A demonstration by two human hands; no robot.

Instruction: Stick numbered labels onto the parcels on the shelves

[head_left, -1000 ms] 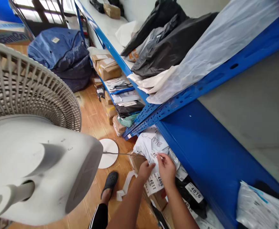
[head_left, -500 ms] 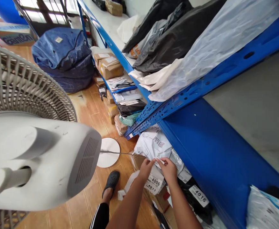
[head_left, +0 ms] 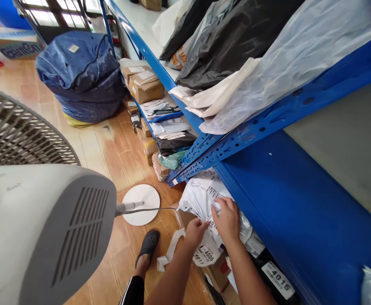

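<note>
A white plastic mailer bag [head_left: 194, 194] with dark printing lies under the lowest blue shelf. My right hand [head_left: 228, 218] rests on it, fingers apart, beside a white number label [head_left: 213, 228] on the bag. At the label's left edge is my left hand [head_left: 195, 232], its fingers pinched together; whatever is between them is too small to make out. Just below that hand sits a bundle of white labels [head_left: 207, 253] reading 4006 and 4011. A curled white paper strip [head_left: 174, 245] trails left of my left forearm.
A large fan [head_left: 67, 228] stands close on the left, its cord running past the round white base [head_left: 141, 192]. The blue shelf beam [head_left: 268, 127] crosses above my hands. A parcel labelled 4016 [head_left: 277, 277] lies lower right. A blue sack [head_left: 80, 76] stands behind.
Both hands were pinching a small white piece together; now they are apart. The right hand has opened onto the bag, and a number label shows between the hands. The view has shifted slightly.
</note>
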